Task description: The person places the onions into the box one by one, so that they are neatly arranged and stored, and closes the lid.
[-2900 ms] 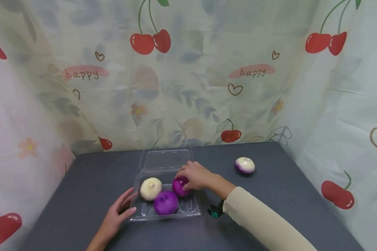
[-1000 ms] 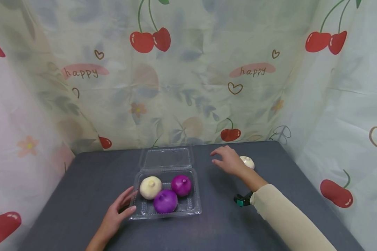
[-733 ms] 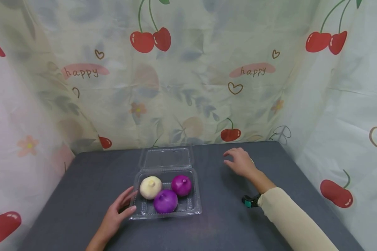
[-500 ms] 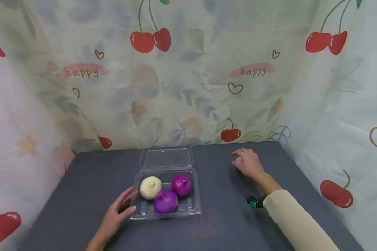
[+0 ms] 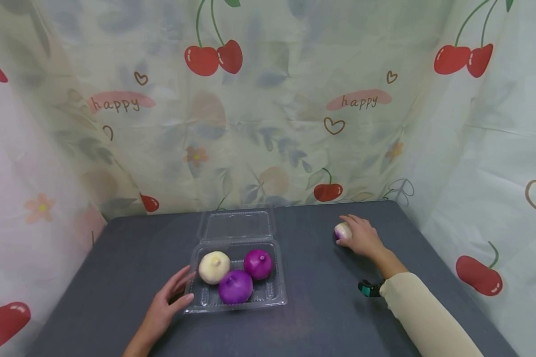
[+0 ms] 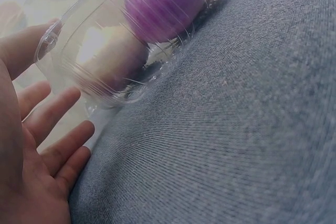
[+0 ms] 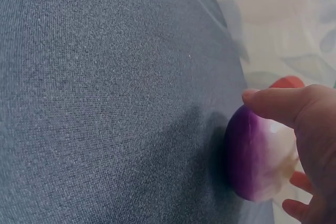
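At the back right of the table, my right hand (image 5: 362, 236) curls round a white-and-purple turnip (image 5: 343, 231). In the right wrist view the thumb lies along one side of the turnip (image 7: 254, 156), and fingertips show at its far side. The turnip sits on the table, partly hidden by the hand. My left hand (image 5: 166, 299) rests with relaxed fingers at the left rim of an open clear plastic box (image 5: 268, 300). Its fingers (image 6: 58, 114) spread beside the box wall in the left wrist view. Inside are a white-topped turnip (image 5: 214, 267) and two round purple onions (image 5: 235, 286).
The box's clear lid (image 5: 237, 225) is folded back flat behind it. A dark grey cloth covers the table (image 5: 312, 317). Close behind the table and along both sides hangs a cherry-print curtain (image 5: 268, 124). A black-and-teal band (image 5: 369, 288) sits at the right wrist.
My right hand has let go of the right-hand purple onion in the box, moved right across the table and closed round the turnip there. The left hand stays at the box rim.
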{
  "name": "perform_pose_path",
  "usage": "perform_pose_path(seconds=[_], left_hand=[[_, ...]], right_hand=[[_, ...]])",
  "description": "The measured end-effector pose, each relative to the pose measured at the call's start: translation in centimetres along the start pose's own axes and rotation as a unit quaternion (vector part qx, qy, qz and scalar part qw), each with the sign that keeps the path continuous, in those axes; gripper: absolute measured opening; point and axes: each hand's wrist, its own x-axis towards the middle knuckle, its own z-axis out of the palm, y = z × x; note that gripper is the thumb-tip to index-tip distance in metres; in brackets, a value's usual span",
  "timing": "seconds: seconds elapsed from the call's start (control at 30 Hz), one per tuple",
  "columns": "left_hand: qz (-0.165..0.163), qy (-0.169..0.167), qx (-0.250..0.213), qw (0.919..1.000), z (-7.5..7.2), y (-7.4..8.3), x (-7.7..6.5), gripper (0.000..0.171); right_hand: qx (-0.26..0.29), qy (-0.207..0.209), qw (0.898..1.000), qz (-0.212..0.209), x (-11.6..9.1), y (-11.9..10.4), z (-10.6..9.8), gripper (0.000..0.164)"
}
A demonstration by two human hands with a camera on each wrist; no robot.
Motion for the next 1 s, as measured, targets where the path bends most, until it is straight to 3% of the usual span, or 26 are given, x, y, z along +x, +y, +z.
perform_pose_path(seconds=[0.2, 0.47, 1.0], left_hand=[[0.006, 0.002, 0.001, 1.0000, 0.0, 0.0, 0.0, 0.060], [0.005, 0.002, 0.000, 1.0000, 0.0, 0.0, -0.1, 0.059], [0.016, 0.003, -0.001, 0.9999, 0.0, -0.1, -0.1, 0.059]], right_hand=[[0.003, -0.017, 1.000, 0.004, 0.1, 0.3, 0.1, 0.073], [0.027, -0.008, 0.999, -0.018, -0.2, 0.3, 0.0, 0.063], [0.046, 0.040, 0.997, -0.057, -1.1, -1.0, 0.7, 0.059]])
